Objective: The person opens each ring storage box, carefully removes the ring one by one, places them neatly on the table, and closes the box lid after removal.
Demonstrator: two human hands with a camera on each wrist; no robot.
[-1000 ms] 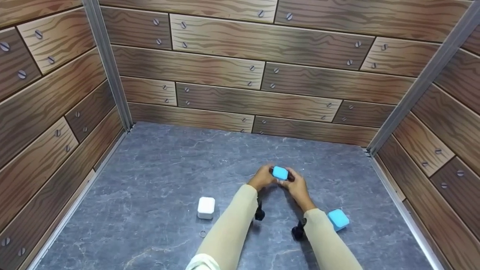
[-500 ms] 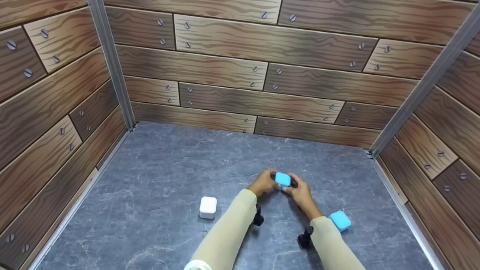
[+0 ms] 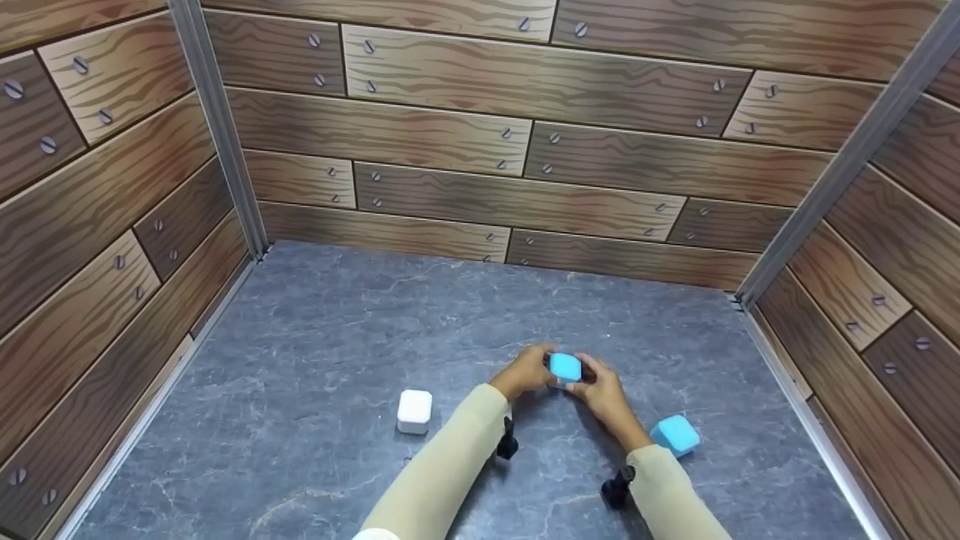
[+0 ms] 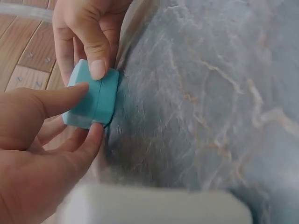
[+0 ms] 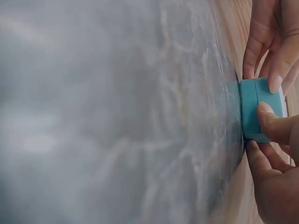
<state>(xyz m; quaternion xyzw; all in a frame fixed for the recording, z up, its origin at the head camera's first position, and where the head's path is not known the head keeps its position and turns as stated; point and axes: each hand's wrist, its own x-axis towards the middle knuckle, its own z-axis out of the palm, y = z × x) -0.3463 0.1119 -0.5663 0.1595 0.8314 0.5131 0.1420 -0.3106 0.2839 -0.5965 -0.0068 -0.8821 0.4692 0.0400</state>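
A small blue ring box (image 3: pixel 565 367) with rounded corners and a seam round its side stands low at the table surface. My left hand (image 3: pixel 527 371) holds it from the left, thumb on its near face and a fingertip at the lower side, as the left wrist view shows. From the other side my right hand (image 3: pixel 600 386) grips it, its thumb (image 5: pixel 266 108) pressed across the near face by the seam. The lid is down on the box (image 5: pixel 252 109). Fingers behind the box are partly hidden.
A white box (image 3: pixel 414 411) of similar shape stands left of the left forearm. Another blue box (image 3: pixel 676 435) is beside the right sleeve. A tiny ring-like thing (image 3: pixel 407 460) lies near the left sleeve. Wood-patterned walls (image 3: pixel 435 135) enclose the grey marbled table (image 3: pixel 337 315).
Both hands have come slightly nearer to the person and lower with the blue ring box between them. The white box and the other blue box stay in place.
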